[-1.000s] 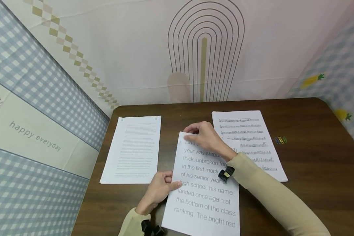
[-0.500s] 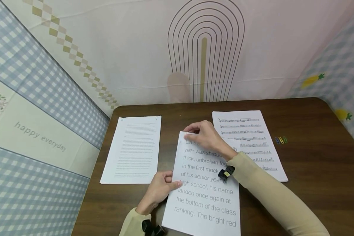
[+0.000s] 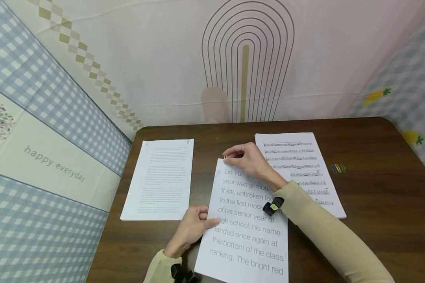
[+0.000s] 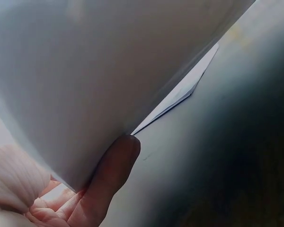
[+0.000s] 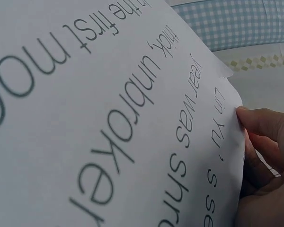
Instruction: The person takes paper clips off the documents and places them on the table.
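Observation:
Large-print sheets of paper [image 3: 248,224] are held at a tilt in the middle of the head view. My left hand [image 3: 194,224] pinches their left edge, thumb on the printed side; in the left wrist view the thumb [image 4: 109,175] lies along the pale underside. At the top edge, near the left corner, my right hand [image 3: 249,160] pinches a small orange-yellow paper clip [image 3: 225,157], mostly hidden by the fingers. In the right wrist view the right fingertips [image 5: 248,113] are right at the top edge beside the printed words, and the clip is out of sight.
A small-print stack [image 3: 166,181] with clips at its top corners lies to the left on the brown table [image 3: 382,188]. Sheet music [image 3: 287,145] lies behind the right forearm. Blue, yellow and green paper clips [image 3: 337,168] lie right of it.
My right hand has shifted slightly up and right at the top edge, and the orange-yellow clip now shows between its fingertips. The left hand keeps its grip almost unmoved.

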{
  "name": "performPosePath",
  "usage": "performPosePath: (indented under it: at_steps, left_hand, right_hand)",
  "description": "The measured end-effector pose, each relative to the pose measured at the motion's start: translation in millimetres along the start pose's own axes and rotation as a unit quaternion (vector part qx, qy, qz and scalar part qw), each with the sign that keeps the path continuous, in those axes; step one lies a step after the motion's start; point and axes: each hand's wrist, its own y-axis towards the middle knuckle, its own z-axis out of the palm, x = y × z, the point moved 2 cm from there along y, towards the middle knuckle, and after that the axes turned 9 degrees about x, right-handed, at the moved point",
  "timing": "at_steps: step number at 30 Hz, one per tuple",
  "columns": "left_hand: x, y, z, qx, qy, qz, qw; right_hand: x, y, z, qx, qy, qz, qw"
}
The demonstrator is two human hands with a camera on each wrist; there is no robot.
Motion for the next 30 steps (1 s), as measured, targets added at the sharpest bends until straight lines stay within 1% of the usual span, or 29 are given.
performPosePath:
  at_steps: [4, 8, 11, 14, 16, 22, 30]
  left_hand:
    - [-0.4, -0.2, -0.5, -0.002, 0.006, -0.002, 1.0000]
    - [-0.5, -0.8, -2.4, -0.004, 0.007, -0.004, 1.0000]
    - [-1.4, -1.4, -5.8, -0.010, 0.006, 0.001, 0.9999]
    - [-3.2, -1.6, -11.1, -0.016, 0.004, 0.007, 0.9998]
    - [-4.1, -1.0, -15.1, -0.019, 0.004, 0.007, 0.9998]
    - [-7.9, 0.2, -28.8, -0.038, 0.003, -0.006, 0.9993]
    - [-14.2, 2.6, -45.3, -0.072, 0.008, -0.015, 0.9972]
  right_hand:
    - [-2, 1.2, -2, -0.015, 0.011, 0.001, 0.9998]
    - [-2, -0.3, -9, -0.027, 0.023, 0.013, 0.9993]
    - [-2, -4.3, -16, -0.031, 0.031, 0.023, 0.9988]
    - [-3, -11.2, -27, -0.042, 0.032, 0.025, 0.9983]
    - [-5, -17.2, -35, -0.053, 0.033, 0.026, 0.9977]
    - [-14, -41.7, -64, -0.081, 0.033, 0.035, 0.9956]
    - [-35, -79.6, -96, -0.130, -0.001, 0.039, 0.9908]
